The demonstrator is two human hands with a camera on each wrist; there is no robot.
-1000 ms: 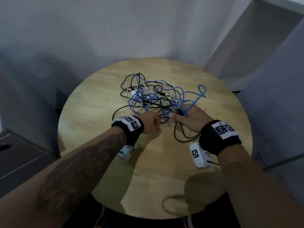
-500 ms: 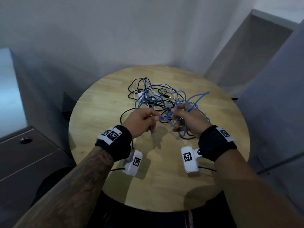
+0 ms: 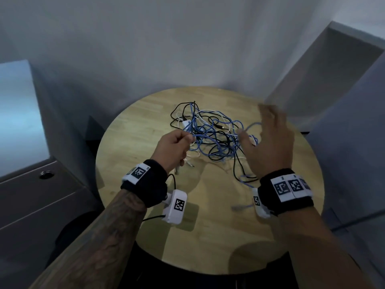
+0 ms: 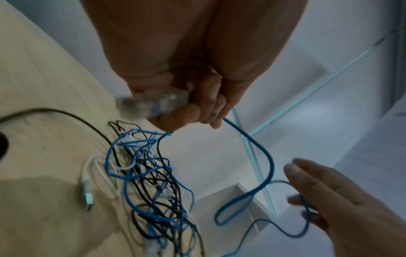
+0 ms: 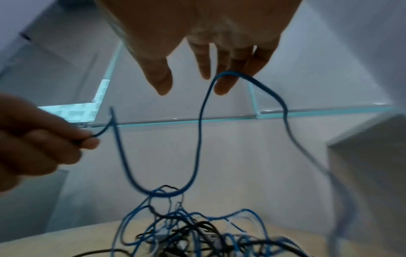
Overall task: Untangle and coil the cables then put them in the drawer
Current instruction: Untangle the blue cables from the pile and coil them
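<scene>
A tangle of blue, black and white cables point(image 3: 208, 134) lies on the round wooden table point(image 3: 133, 155). My left hand point(image 3: 185, 142) grips the blue cable point(image 4: 261, 147) close to its clear plug point(image 4: 153, 104), which sticks out below my fist. My right hand point(image 3: 266, 130) is raised to the right of the tangle, blurred, with its fingers point(image 5: 204, 62) straight and spread. A loop of the blue cable point(image 5: 228, 74) hangs over one fingertip and runs back down into the tangle point(image 5: 186, 234). A white cable's plug point(image 4: 87, 200) lies at the tangle's near edge.
A grey drawer cabinet point(image 3: 31, 205) with a round lock point(image 3: 46, 174) stands left of the table. A grey panel point(image 3: 341, 126) stands close on the right and a white wall behind. Wrist camera leads point(image 3: 173, 180) hang by my left wrist.
My right hand has let go of the cable bundle and risen with fingers spread, the blue loop draped over it. My left hand has drawn the blue cable's end leftward, apart from the right.
</scene>
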